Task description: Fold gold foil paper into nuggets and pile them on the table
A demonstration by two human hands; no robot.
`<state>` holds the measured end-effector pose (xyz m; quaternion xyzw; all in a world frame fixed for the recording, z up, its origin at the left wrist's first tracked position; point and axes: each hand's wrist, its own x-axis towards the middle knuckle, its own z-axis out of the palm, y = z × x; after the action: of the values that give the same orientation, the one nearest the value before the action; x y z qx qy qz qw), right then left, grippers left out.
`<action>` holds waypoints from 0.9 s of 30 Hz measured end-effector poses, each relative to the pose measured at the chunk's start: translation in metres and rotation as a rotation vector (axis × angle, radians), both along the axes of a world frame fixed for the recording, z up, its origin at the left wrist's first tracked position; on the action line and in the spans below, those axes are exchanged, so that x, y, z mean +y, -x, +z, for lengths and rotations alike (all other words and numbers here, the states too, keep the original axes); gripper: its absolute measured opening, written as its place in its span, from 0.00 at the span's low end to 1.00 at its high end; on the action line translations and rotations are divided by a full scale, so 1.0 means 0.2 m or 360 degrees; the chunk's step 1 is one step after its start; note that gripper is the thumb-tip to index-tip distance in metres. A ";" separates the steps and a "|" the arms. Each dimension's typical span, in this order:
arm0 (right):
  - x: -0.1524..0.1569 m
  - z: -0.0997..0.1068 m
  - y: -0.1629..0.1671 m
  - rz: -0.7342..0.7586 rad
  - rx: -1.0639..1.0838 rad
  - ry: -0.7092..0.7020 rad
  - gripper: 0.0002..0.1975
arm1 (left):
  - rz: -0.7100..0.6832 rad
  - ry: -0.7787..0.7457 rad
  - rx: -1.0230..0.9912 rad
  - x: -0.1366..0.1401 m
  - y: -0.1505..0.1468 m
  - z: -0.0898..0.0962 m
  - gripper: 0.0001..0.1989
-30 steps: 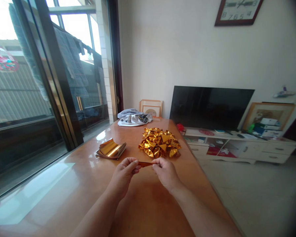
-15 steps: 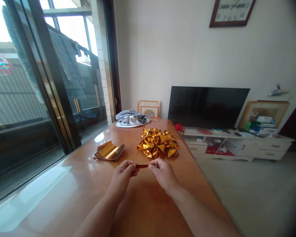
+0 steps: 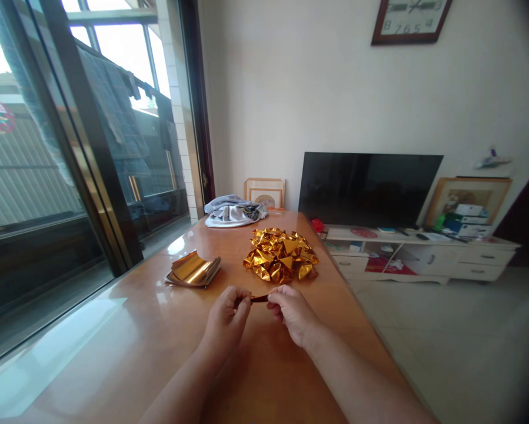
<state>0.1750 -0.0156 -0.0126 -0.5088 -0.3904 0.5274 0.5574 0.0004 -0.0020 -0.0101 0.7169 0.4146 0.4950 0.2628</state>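
Observation:
A narrow folded strip of gold foil paper (image 3: 259, 299) is stretched between my two hands, just above the table. My left hand (image 3: 229, 312) pinches its left end between thumb and fingers. At the other end, my right hand (image 3: 292, 312) grips it with thumb and forefinger. Beyond my hands lies a heap of folded gold foil pieces (image 3: 282, 256), shiny and pointed. To its left rests a stack of gold foil sheets (image 3: 193, 270), the top ones curling upward.
The glossy wooden table (image 3: 149, 353) runs away from me. At its far end lies a bundle of grey cloth (image 3: 233, 213) before picture frames (image 3: 264, 191). A television (image 3: 370, 188) stands on a white cabinet (image 3: 480, 262) to the right. A glass sliding door (image 3: 83, 147) borders the left.
My left hand has turned, its thumb now pointing up along the strip's end. The strip looks slightly more tilted, with a broader face showing. The view has shifted slightly.

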 end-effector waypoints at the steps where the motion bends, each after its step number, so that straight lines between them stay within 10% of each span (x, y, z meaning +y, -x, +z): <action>1: 0.00 0.00 0.00 -0.0013 -0.0012 -0.0015 0.07 | 0.0003 -0.0005 0.0012 0.00 0.00 0.00 0.09; 27: 0.01 -0.06 0.03 -0.0219 -0.0786 -0.0709 0.08 | -0.0138 0.0947 -0.0771 0.04 -0.03 -0.03 0.17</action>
<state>0.1696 -0.0132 -0.0240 -0.5120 -0.5841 0.2511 0.5777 0.0055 0.0052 -0.0154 0.4884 0.4353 0.4965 0.5705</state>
